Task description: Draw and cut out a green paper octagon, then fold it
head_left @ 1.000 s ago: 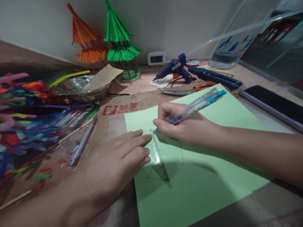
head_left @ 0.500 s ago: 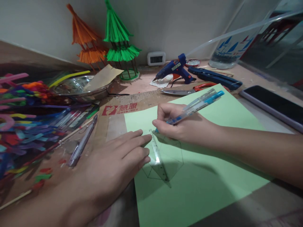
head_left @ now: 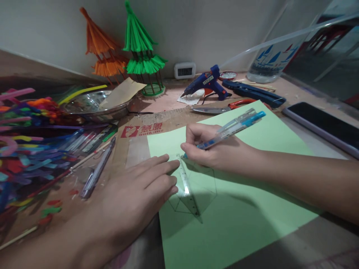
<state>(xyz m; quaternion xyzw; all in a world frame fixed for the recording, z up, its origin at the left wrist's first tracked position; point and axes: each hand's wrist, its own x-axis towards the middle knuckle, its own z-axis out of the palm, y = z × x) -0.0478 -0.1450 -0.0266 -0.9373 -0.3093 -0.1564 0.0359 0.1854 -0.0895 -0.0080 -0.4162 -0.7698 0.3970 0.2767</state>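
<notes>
A sheet of light green paper (head_left: 235, 231) lies on the table, with thin dark lines forming a many-sided figure on it. Across the figure rests a clear plastic ruler (head_left: 188, 192), slanting toward me. My left hand (head_left: 140, 190) is laid flat with fingers stretched out, the fingertips pressing the ruler's left side. In my right hand (head_left: 207, 145) is a clear pen with a blue end (head_left: 235, 129), pinched between thumb and fingers. Its tip meets the paper close by the ruler's far end.
Behind the paper lie red-handled scissors (head_left: 213, 110), a blue glue gun (head_left: 206, 82) and a dark blue utility knife (head_left: 254, 92). A phone (head_left: 325, 125) is at right. Colourful pipe cleaners (head_left: 28, 160), a metal bowl (head_left: 117, 111) and a loose pen (head_left: 98, 168) occupy the left.
The pen's upper end has tipped down slightly. Both hands and the ruler stay in nearly the same place.
</notes>
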